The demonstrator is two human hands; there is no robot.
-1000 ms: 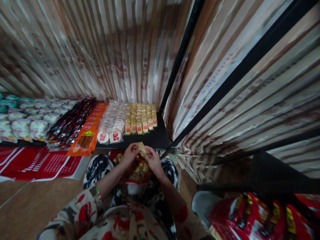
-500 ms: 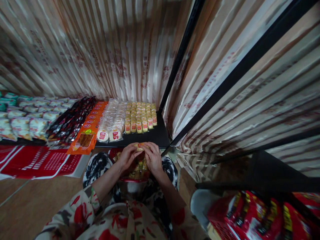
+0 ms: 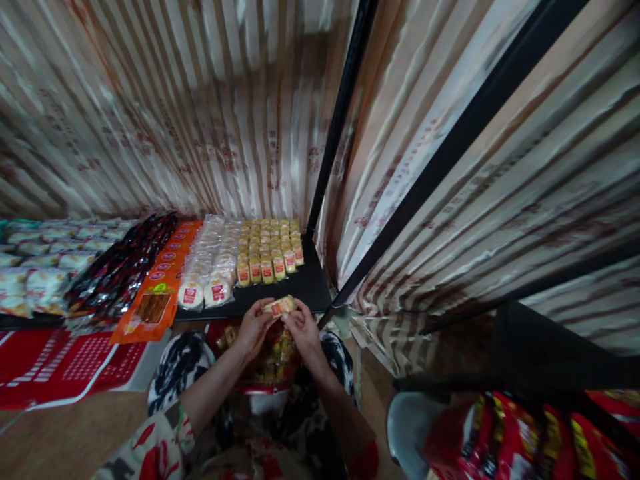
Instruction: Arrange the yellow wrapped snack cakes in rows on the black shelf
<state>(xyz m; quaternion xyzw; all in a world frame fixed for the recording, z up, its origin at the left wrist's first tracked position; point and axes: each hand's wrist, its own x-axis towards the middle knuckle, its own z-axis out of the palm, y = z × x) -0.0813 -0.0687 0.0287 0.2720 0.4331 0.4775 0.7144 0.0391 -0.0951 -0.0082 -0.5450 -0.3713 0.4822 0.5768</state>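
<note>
A small yellow wrapped snack cake (image 3: pixel 280 306) with a red label is held up between my two hands. My left hand (image 3: pixel 254 328) pinches its left end, and my right hand (image 3: pixel 304 327) grips its right end. Below them, a red container (image 3: pixel 219 328) between my knees holds several similar yellow packets (image 3: pixel 281 357), partly hidden by my hands and wrists. Just beyond, rows of the same yellow snack cakes (image 3: pixel 267 257) stand on the black shelf (image 3: pixel 317 283), beside two rows of round white packaged cakes (image 3: pixel 219 287).
Left along the shelf lie an orange snack packet (image 3: pixel 163 280), dark shiny packets (image 3: pixel 120 273) and white packets (image 3: pixel 45 287). A red printed sheet (image 3: pixel 55 363) hangs below. Black metal posts (image 3: pixel 343 120) rise before pleated curtains. Red bags (image 3: pixel 520 433) sit at lower right.
The snack cake now shows more plainly between my fingers, its label facing up. My view has shifted, so the shelf appears lower and further left.
</note>
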